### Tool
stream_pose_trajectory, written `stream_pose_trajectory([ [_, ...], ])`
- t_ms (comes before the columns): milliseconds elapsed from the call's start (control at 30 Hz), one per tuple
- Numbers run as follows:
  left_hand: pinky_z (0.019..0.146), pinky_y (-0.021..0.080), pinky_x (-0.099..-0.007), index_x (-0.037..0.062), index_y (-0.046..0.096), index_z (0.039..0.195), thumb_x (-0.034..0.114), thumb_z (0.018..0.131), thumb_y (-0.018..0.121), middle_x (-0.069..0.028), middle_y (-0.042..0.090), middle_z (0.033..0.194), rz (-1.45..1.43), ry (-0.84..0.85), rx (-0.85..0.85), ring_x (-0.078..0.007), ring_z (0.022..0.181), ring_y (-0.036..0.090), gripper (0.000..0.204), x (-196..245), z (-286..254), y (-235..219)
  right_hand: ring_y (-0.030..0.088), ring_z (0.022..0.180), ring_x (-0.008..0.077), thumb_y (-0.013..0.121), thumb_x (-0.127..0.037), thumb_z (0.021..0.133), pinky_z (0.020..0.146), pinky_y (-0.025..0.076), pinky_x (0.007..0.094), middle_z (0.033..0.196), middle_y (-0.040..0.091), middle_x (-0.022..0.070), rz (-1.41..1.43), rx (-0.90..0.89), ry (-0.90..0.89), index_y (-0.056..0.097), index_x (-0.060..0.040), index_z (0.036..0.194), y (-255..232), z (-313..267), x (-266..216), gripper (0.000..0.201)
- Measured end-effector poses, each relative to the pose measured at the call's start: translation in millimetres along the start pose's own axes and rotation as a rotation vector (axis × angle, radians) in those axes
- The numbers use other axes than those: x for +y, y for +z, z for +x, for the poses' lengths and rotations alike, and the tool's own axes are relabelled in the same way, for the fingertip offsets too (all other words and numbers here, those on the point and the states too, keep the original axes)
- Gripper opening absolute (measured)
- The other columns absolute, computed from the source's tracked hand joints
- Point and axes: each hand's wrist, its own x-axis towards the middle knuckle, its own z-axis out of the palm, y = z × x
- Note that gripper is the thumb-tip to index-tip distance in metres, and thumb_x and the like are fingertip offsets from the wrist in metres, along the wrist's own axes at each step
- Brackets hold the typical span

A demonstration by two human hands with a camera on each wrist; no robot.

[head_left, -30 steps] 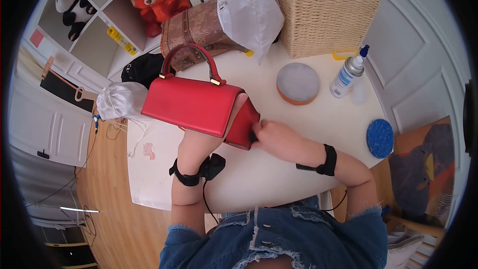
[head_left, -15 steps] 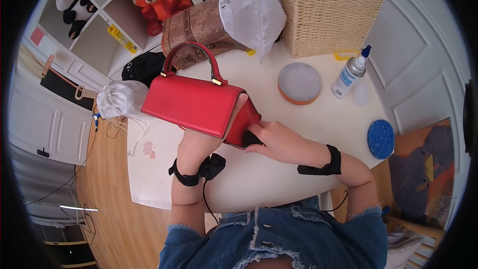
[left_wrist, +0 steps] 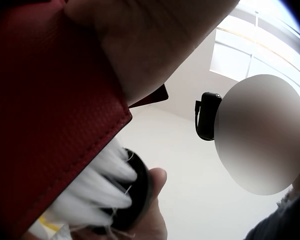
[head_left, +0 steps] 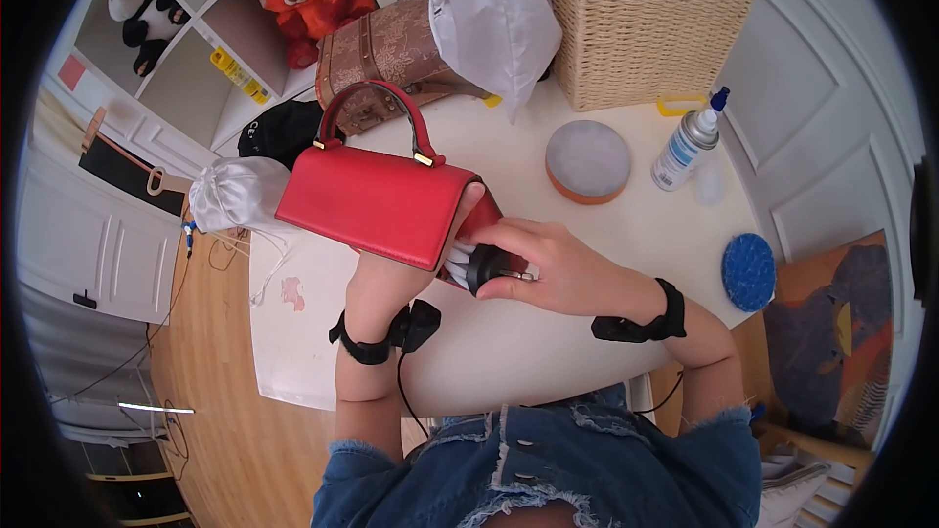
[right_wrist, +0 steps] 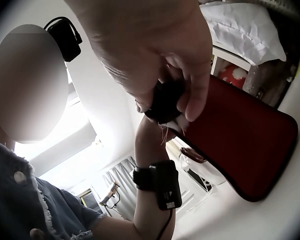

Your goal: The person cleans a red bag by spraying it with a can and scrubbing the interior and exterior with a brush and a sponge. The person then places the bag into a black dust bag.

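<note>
The red handbag (head_left: 377,205), its handle upright, is held up over the white table by the left hand (head_left: 391,279), whose thumb lies at the bag's side edge. Pinched in the right hand (head_left: 558,269) is a round black brush (head_left: 484,269) with white bristles, at the bag's right end. In the left wrist view the white bristles (left_wrist: 97,187) lie against the bag's edge (left_wrist: 55,125). The right wrist view shows the fingers round the black brush body (right_wrist: 165,102), beside the red bag (right_wrist: 245,140). Most left fingers are hidden behind the bag.
Behind the bag lie a black cloth item (head_left: 284,132), a white pouch (head_left: 240,194) and a patterned case (head_left: 391,54). A round grey-topped pad (head_left: 587,161), spray can (head_left: 685,152), blue scrubber (head_left: 748,272) and wicker basket (head_left: 646,29) stand to the right.
The right hand has moved slightly right and turned, and the brush's white bristles and round black body now show. The bag and left hand have barely moved.
</note>
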Motion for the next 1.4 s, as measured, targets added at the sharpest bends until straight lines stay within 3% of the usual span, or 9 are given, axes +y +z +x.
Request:
stream_pose_trajectory([
  [67,0.064,0.047,-0.0288,0.0011,0.065,0.103,0.027,0.091,0.065,-0.0077,0.062,0.084,0.133,0.202,0.08,-0.0165,0.071,0.058,0.028,-1.6,3.3,1.4,0.062,0.073,0.0244,0.071,-0.023,0.084,0.067,0.05,0.0319,0.097,0.06,0.0153,0.003,-0.188,0.105,0.054,-0.0009,0.116,-8.9,1.0,3.2,0.043],
  [200,0.067,0.047,-0.0287,0.0011,0.066,0.101,0.027,0.092,0.064,-0.008,0.063,0.085,0.109,0.166,0.069,-0.0167,0.073,0.06,0.027,3.6,3.8,-0.6,0.063,0.077,0.0198,0.07,-0.022,0.085,0.068,0.05,0.0301,0.097,0.062,0.0149,0.15,-0.154,0.166,0.055,0.0007,0.114,-12.3,3.9,8.7,0.04],
  [267,0.068,0.048,-0.0288,0.0005,0.065,0.1,0.026,0.093,0.063,-0.0082,0.064,0.085,0.034,-0.055,-0.072,-0.0172,0.075,0.061,0.027,6.4,5.0,-4.0,0.061,0.076,0.0161,0.069,-0.019,0.086,0.069,0.05,0.028,0.097,0.062,0.0131,0.337,0.153,0.15,0.055,0.0009,0.113,-9.3,7.0,9.4,0.036],
  [400,0.067,0.048,-0.0288,0.0003,0.065,0.098,0.025,0.093,0.063,-0.0073,0.063,0.083,0.016,0.018,-0.025,-0.0169,0.074,0.06,0.026,1.2,2.6,-0.2,0.058,0.071,0.0139,0.068,-0.015,0.087,0.067,0.049,0.027,0.089,0.061,0.0099,0.27,0.215,0.131,0.056,0.0013,0.112,-14.5,9.5,14.9,0.032],
  [600,0.07,0.048,-0.0302,0.0002,0.064,0.102,0.028,0.092,0.064,-0.0086,0.064,0.086,0.048,0.025,0.037,-0.0194,0.078,0.062,0.029,1.1,1.2,2.8,0.061,0.071,0.0116,0.066,-0.02,0.089,0.063,0.049,0.0258,0.08,0.062,0.0088,0.161,-0.113,0.435,0.054,0.0014,0.116,-32.5,6.6,15.2,0.036],
  [700,0.072,0.049,-0.0309,0.0001,0.063,0.104,0.028,0.092,0.065,-0.0096,0.064,0.089,0.079,0.05,0.025,-0.0208,0.081,0.062,0.03,0.2,0.5,1.5,0.063,0.072,0.0217,0.069,-0.023,0.084,0.065,0.049,0.0336,0.078,0.064,0.0139,0.084,-0.175,0.502,0.059,0.0018,0.106,-28.8,-0.9,30.2,0.035],
  [800,0.073,0.049,-0.031,0.0002,0.063,0.103,0.028,0.092,0.064,-0.0104,0.064,0.091,0.083,0.013,-0.009,-0.0216,0.082,0.062,0.03,2.5,0.9,0.1,0.064,0.079,0.0365,0.069,-0.023,0.081,0.072,0.049,0.0419,0.082,0.066,0.0195,-0.258,-0.385,0.332,0.06,0.0004,0.103,-26.0,-9.5,41.4,0.033],
  [967,0.075,0.048,-0.0314,0.0006,0.064,0.103,0.027,0.092,0.065,-0.0113,0.064,0.092,0.158,0.126,0.018,-0.0231,0.084,0.062,0.029,1.1,2.2,0.0,0.064,0.082,0.0361,0.069,-0.023,0.08,0.073,0.049,0.0422,0.085,0.065,0.0195,-0.357,-0.425,0.382,0.06,-0.001,0.103,-28.9,-11.4,43.2,0.033],
  [1400,0.076,0.049,-0.0322,0.0008,0.063,0.106,0.029,0.091,0.066,-0.0103,0.064,0.093,0.024,0.001,-0.005,-0.0223,0.085,0.062,0.033,5.0,2.0,-1.0,0.059,0.084,0.0334,0.076,-0.01,0.067,0.073,0.046,0.0397,0.084,0.06,0.0141,-0.546,-0.429,0.569,0.054,-0.0029,0.091,-103.0,-40.4,45.9,0.033],
])
